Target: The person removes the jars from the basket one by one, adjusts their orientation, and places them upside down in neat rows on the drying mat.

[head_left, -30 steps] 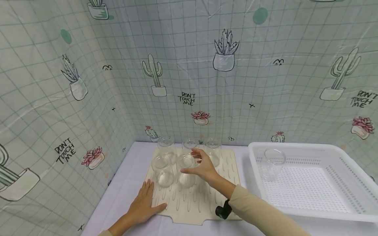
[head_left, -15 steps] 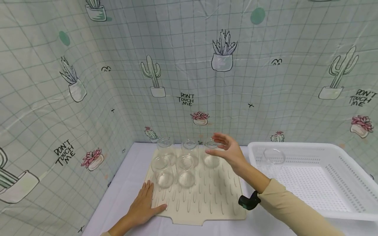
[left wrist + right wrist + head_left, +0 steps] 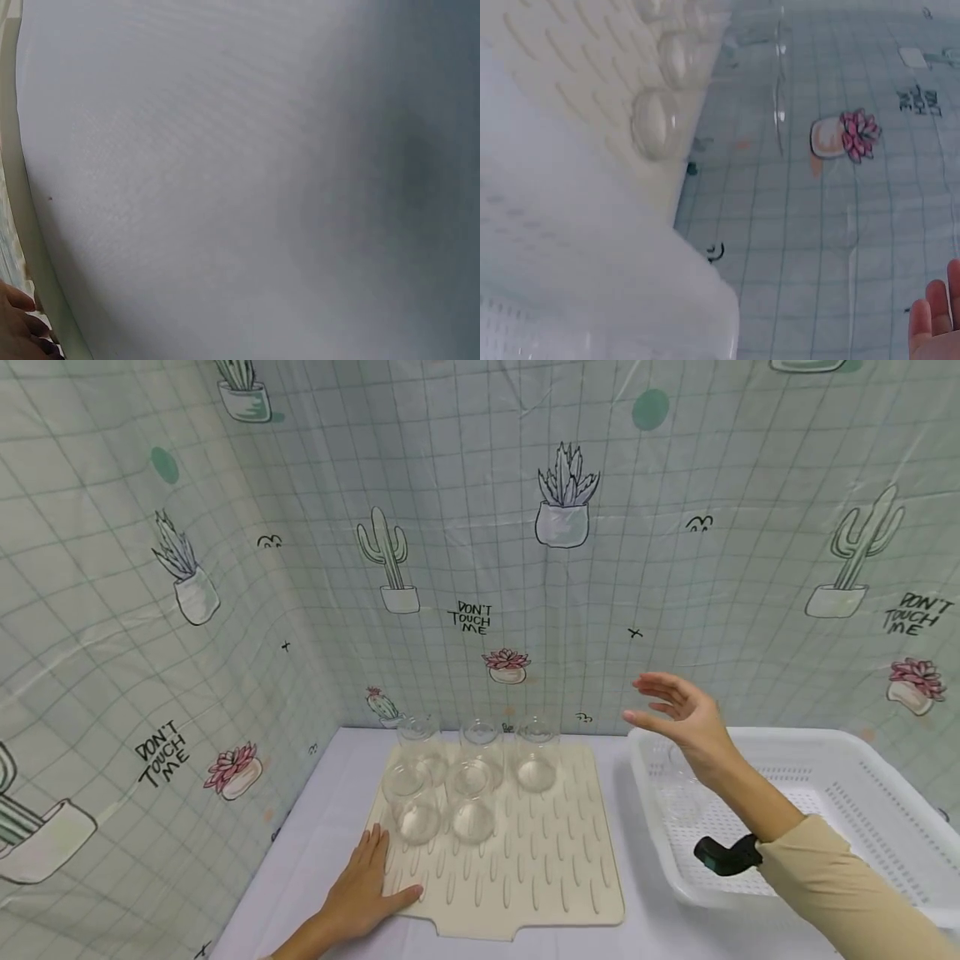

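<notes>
Several clear cups stand on a cream ridged mat (image 3: 540, 860), with three along the back, among them the back right cup (image 3: 536, 752), and two in front, among them the front right cup (image 3: 472, 806). My left hand (image 3: 360, 889) rests with spread fingers on the mat's left front edge; its fingers (image 3: 16, 300) show at the corner of the left wrist view. Over the left back corner of a white plastic basket (image 3: 652, 852) hovers my right hand (image 3: 684, 722), holding nothing, fingers loosely bent. Below it, another clear cup (image 3: 675, 789) stands inside the basket, partly hidden by the hand.
A white cloth (image 3: 307, 827) covers the table. Behind and to the left hangs a grid-patterned curtain (image 3: 480, 527) with cactus prints. A black wrist camera (image 3: 726, 855) sits on my right wrist, over the basket.
My right hand has left the front right cup and moved right, past the back right cup, to above the basket. The left hand has stayed in place.
</notes>
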`<state>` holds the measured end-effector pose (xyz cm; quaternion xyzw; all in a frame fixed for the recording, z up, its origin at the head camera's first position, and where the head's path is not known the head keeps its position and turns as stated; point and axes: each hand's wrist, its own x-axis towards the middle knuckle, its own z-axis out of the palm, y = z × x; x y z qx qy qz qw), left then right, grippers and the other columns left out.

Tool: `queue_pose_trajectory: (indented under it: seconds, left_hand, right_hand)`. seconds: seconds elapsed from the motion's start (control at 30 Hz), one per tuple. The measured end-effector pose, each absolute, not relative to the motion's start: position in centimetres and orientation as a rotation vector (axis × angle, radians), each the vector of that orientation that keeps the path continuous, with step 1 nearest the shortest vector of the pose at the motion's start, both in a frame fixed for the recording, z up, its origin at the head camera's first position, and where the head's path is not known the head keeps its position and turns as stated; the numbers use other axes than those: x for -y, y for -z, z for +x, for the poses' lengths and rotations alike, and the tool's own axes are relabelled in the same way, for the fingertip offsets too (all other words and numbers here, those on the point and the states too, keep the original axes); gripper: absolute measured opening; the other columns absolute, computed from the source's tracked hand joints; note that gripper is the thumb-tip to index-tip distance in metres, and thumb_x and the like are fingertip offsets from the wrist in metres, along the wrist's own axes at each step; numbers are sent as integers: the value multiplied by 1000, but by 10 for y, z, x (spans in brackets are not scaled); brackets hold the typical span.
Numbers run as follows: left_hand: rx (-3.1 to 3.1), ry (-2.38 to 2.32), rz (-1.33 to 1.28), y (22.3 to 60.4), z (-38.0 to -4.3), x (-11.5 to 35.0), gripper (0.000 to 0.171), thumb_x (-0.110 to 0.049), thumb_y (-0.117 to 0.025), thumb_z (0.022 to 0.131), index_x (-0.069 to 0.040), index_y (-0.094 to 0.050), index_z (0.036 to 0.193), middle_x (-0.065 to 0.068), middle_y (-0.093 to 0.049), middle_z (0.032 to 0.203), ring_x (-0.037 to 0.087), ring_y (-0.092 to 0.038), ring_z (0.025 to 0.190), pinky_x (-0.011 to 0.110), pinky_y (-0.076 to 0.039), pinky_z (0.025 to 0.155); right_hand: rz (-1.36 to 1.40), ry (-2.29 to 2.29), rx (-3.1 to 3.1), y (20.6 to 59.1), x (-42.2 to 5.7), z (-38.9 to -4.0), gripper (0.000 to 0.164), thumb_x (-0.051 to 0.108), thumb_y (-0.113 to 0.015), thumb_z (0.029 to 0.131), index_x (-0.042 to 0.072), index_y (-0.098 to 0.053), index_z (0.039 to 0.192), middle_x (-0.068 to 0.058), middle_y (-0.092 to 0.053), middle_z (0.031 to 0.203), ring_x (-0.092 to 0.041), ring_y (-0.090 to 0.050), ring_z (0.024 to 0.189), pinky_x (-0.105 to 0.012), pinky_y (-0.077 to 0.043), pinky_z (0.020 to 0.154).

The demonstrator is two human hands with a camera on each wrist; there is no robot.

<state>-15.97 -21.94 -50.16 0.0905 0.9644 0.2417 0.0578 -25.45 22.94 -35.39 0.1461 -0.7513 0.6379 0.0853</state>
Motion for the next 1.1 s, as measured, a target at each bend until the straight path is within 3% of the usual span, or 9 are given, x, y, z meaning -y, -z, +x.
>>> queue_pose_trajectory:
  seconds: [0.27, 0.47, 0.9, 1.1]
  left_hand:
    - [-2932, -716, 268, 500, -162, 218, 105, -66, -55, 78, 8, -17, 143, 25, -11, 149, 39, -5, 137, 57, -16, 105]
    - [-2941, -721, 267, 500, -161, 219, 105, -66, -55, 77, 7, -16, 143, 24, -11, 149, 38, -5, 137, 56, -16, 105]
    - [-2945, -719, 271, 501, -160, 219, 105, -65, -56, 77, 7, -17, 143, 25, -13, 149, 38, -6, 137, 56, -17, 105]
    - [-2933, -706, 289, 501, -161, 220, 105, -65, -55, 78, 8, -16, 143, 25, -12, 149, 39, -5, 137, 56, -16, 105]
  right_hand:
    - [319, -1822, 2319, 364, -282, -259, 57, 6, -68, 82, 11, -43, 133, -5, -47, 129, -16, -41, 115, -13, -40, 83]
    - [302, -1752, 2412, 377, -311, -263, 57, 7, -67, 84, 9, -41, 134, 0, -49, 125, -11, -44, 112, -12, -39, 83]
    - [394, -1913, 2641, 410, -361, -264, 61, 9, -58, 90, 10, -26, 142, -5, -38, 137, -7, -40, 118, -16, -38, 82]
    - [531, -1937, 2766, 429, -375, -267, 71, 6, -60, 88, 6, -17, 146, -12, -28, 145, -4, -34, 122, -17, -40, 86]
